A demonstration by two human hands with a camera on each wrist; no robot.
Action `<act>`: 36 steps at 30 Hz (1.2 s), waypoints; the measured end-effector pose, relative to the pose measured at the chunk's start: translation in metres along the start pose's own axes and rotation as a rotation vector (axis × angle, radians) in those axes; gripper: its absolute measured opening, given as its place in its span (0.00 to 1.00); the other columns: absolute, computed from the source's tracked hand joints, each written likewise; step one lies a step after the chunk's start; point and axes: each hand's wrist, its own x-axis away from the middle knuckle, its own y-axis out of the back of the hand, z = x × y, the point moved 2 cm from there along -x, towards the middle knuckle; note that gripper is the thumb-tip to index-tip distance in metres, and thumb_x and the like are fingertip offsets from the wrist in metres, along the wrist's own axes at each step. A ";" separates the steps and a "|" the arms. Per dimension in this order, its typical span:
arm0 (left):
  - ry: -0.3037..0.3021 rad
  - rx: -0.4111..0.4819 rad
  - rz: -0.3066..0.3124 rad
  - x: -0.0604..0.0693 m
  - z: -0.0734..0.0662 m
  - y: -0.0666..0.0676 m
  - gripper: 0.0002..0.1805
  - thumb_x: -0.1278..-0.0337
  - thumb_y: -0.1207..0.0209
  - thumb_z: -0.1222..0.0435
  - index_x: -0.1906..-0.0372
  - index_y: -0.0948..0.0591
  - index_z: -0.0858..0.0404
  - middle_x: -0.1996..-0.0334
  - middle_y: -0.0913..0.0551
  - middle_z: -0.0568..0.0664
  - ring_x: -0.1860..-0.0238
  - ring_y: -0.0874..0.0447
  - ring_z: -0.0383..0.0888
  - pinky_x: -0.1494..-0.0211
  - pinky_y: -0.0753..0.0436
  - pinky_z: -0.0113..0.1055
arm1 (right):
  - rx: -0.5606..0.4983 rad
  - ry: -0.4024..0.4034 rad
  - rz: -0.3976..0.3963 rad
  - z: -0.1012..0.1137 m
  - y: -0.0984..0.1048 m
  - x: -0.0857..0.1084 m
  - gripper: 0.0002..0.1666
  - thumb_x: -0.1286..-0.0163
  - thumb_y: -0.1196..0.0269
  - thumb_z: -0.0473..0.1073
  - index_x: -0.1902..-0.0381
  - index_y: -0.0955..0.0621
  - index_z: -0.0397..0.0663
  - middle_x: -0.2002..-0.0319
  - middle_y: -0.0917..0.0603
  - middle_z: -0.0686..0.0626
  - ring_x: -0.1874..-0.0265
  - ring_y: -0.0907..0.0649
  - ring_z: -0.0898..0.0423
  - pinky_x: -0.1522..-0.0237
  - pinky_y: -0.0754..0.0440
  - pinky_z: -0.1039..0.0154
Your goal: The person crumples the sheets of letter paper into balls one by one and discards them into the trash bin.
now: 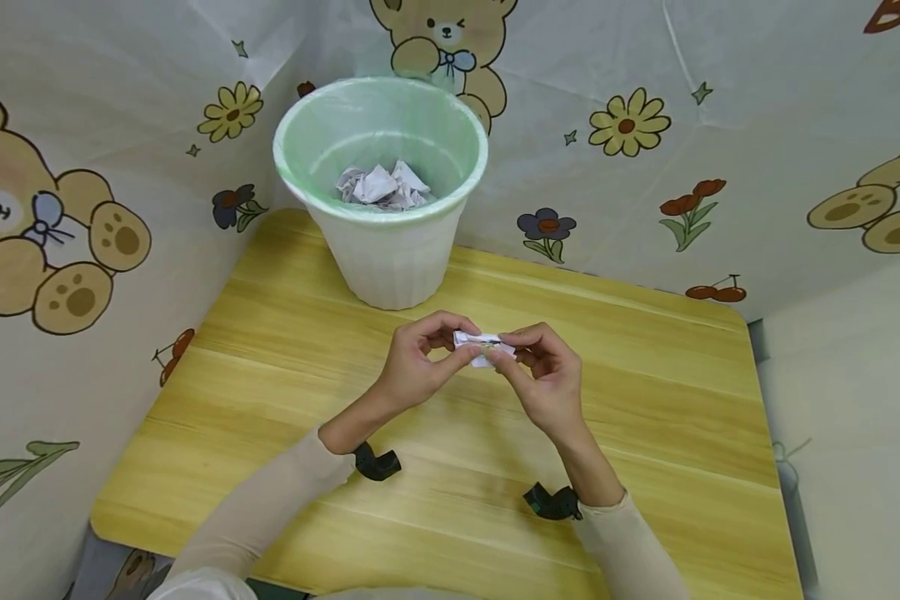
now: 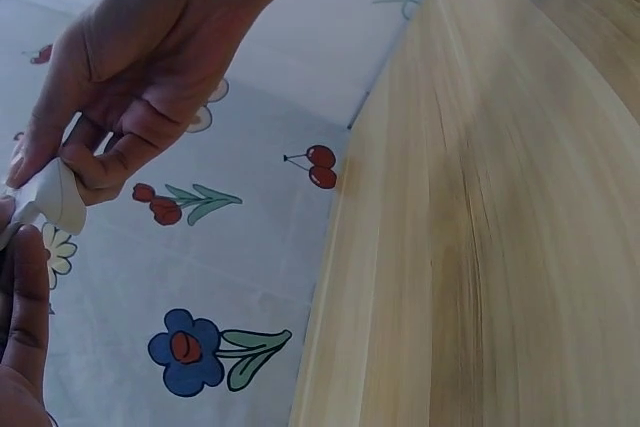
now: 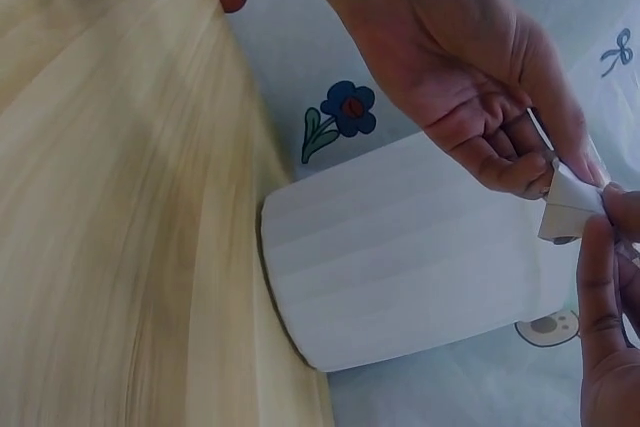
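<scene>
Both hands meet over the middle of the table in the head view, holding a small folded piece of white paper between them. The left hand pinches its left end between thumb and fingers; the right hand pinches its right end. A dark line shows along the paper's middle. In the left wrist view, the paper bends at the right hand's fingertips, and part of the left hand shows at the lower left. In the right wrist view, a creased flap of the paper stands out below the left hand.
A white bin with a pale green liner stands at the table's back left, with crumpled white paper inside. The yellow wooden table meets a printed cloth wall behind. Black wrist devices sit by both cuffs.
</scene>
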 end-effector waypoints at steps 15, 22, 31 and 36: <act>0.014 -0.001 -0.012 0.003 0.003 0.001 0.11 0.36 0.31 0.79 0.52 0.15 0.69 0.59 0.12 0.63 0.66 0.16 0.38 0.61 0.11 0.31 | 0.056 -0.044 0.035 -0.001 -0.001 -0.002 0.18 0.35 0.30 0.20 0.49 0.20 0.28 0.53 0.16 0.51 0.58 0.14 0.59 0.55 0.10 0.70; 0.016 -0.002 -0.016 0.005 0.005 0.003 0.11 0.36 0.31 0.79 0.52 0.15 0.70 0.58 0.12 0.63 0.66 0.16 0.38 0.61 0.11 0.30 | 0.126 -0.021 0.084 -0.002 0.005 -0.009 0.26 0.35 0.29 0.21 0.41 0.21 0.33 0.55 0.17 0.47 0.58 0.15 0.58 0.57 0.12 0.71; 0.020 0.042 -0.026 0.007 0.006 0.005 0.11 0.35 0.32 0.79 0.51 0.16 0.71 0.58 0.13 0.65 0.65 0.16 0.39 0.63 0.11 0.31 | 0.096 -0.002 0.095 0.002 0.013 -0.027 0.22 0.31 0.31 0.23 0.41 0.22 0.28 0.55 0.15 0.43 0.57 0.15 0.58 0.55 0.13 0.70; 0.028 0.042 -0.040 0.008 0.007 0.006 0.10 0.35 0.32 0.79 0.51 0.16 0.71 0.58 0.13 0.65 0.65 0.16 0.38 0.63 0.11 0.30 | 0.074 0.007 0.083 0.003 0.012 -0.039 0.20 0.29 0.32 0.25 0.42 0.23 0.24 0.54 0.15 0.51 0.57 0.15 0.57 0.53 0.12 0.69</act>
